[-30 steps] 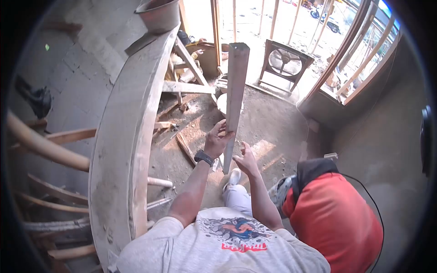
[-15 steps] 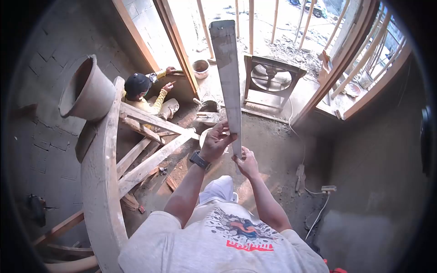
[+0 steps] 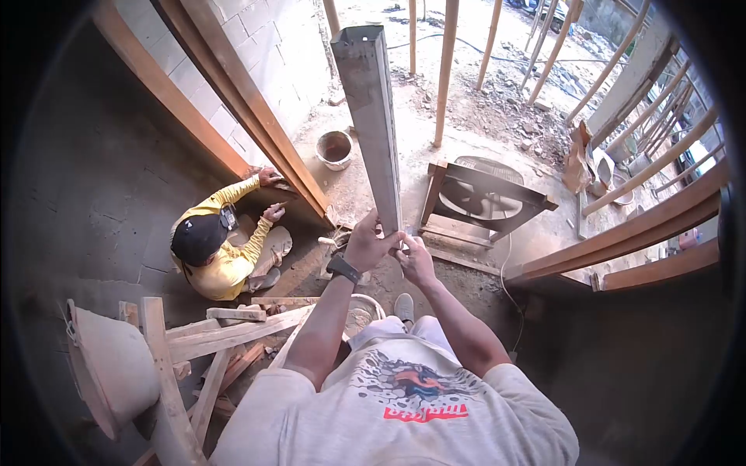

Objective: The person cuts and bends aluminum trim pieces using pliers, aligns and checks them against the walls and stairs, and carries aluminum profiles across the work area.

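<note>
A long, hollow aluminium straightedge [image 3: 373, 116], rectangular in section and smeared with grey, rises upright in front of me. My left hand [image 3: 368, 242], below a dark wristwatch [image 3: 343, 269], is closed around its lower part. Close against it, my right hand [image 3: 416, 262] grips the same bar near its lower end, its fingers partly hidden behind the bar. The bar's open top end tilts away from me toward the doorway. Below my left forearm stands a round bucket [image 3: 361, 311] with pale material inside.
A co-worker in a yellow top [image 3: 225, 233] crouches at the left, hands near the wooden frame [image 3: 256, 101]. A large fan [image 3: 486, 194] stands ahead to the right, its cable on the floor. Timber pieces [image 3: 241, 330] and a tilted bucket [image 3: 116, 365] are at lower left. Another bucket [image 3: 335, 150] stands outside.
My view has moved forward toward the doorway, so the co-worker, fan and frame appear larger. The scaffold and its bucket have slid to the lower left. Both hands keep hold of the straightedge.
</note>
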`<state>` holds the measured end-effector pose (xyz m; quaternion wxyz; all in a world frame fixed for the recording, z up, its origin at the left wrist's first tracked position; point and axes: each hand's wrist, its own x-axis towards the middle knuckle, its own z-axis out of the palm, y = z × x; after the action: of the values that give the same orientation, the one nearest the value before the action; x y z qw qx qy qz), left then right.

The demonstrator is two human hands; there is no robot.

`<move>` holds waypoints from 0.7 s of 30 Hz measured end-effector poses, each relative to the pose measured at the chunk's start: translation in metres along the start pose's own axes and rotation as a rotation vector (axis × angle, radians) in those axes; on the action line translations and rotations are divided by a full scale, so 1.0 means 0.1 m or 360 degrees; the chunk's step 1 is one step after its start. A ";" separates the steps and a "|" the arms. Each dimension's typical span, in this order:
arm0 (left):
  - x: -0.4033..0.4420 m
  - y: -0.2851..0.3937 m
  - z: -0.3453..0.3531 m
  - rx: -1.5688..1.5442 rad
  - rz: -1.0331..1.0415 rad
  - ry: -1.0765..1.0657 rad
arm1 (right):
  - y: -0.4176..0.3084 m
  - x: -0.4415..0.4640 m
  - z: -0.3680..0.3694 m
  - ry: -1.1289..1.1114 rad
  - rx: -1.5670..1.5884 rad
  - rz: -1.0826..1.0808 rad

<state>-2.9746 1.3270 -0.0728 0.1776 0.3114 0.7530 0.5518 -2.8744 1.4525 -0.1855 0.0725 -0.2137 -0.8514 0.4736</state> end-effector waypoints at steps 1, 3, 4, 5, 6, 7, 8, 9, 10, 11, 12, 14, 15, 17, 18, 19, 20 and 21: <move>0.26 -0.05 -0.07 0.0097 0.0048 0.0052 | 0.00 0.32 0.04 -0.0006 0.0045 -0.0037; 0.79 -0.14 -0.20 0.0105 0.0048 0.0166 | -0.07 0.95 0.07 -0.0024 -0.0034 -0.0088; 1.00 -0.13 -0.29 0.0129 0.0052 0.0205 | -0.11 1.25 0.10 -0.0105 -0.0037 0.0002; 1.23 -0.20 -0.37 0.0103 0.0041 0.0216 | -0.11 1.55 0.12 -0.0118 -0.0047 -0.0009; 1.46 -0.29 -0.45 0.0079 0.0025 0.0226 | -0.14 1.84 0.14 -0.0134 -0.0053 -0.0017; 1.69 -0.48 -0.52 0.0296 -0.0044 0.0251 | -0.11 2.17 0.17 -0.0203 -0.0059 -0.0043; 1.93 -0.78 -0.59 0.0329 -0.0059 0.0224 | -0.03 2.47 0.19 -0.0274 -0.0054 -0.0056; 2.20 -1.09 -0.67 0.0363 -0.0071 0.0189 | -0.02 2.76 0.13 -0.0388 -0.0002 -0.0036; 2.53 -1.20 -0.76 0.0391 -0.0060 0.0159 | 0.02 3.08 0.09 -0.0460 -0.0013 0.0013; 2.81 -1.31 -0.81 0.0375 -0.0016 0.0225 | 0.09 3.39 0.02 -0.0534 -0.0033 0.0066; 3.12 -1.35 -0.85 0.0364 -0.0053 0.0222 | 0.16 3.68 -0.08 -0.0613 -0.0062 0.0117; 3.69 -1.51 -0.95 0.0345 -0.0153 0.0222 | 0.42 4.11 -0.14 -0.0614 -0.0033 0.0264; 4.02 -1.74 -0.96 0.0118 -0.0065 0.0266 | 0.46 4.54 -0.22 -0.0584 -0.0010 0.0310; 4.56 -1.93 -1.13 0.0267 -0.0211 0.0149 | 0.66 5.10 -0.23 -0.0572 0.0032 0.0418; 4.80 -1.97 -1.16 0.0323 -0.0283 0.0076 | 0.62 5.31 -0.32 -0.0558 0.0040 0.0491; 5.02 -1.98 -1.19 0.0306 -0.0251 0.0095 | 0.56 5.51 -0.43 -0.0521 -0.0017 0.0459; 5.27 -2.01 -1.20 0.0258 -0.0239 0.0106 | 0.52 5.72 -0.53 -0.0485 0.0052 0.0471; 5.53 -1.96 -1.21 0.0211 -0.0234 0.0122 | 0.49 5.93 -0.62 -0.0455 0.0121 0.0481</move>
<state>-3.5130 1.5682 -0.1757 0.1677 0.2451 0.8149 0.4977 -3.3723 1.7792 -0.2394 -0.1129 -0.2669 -0.7928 0.5362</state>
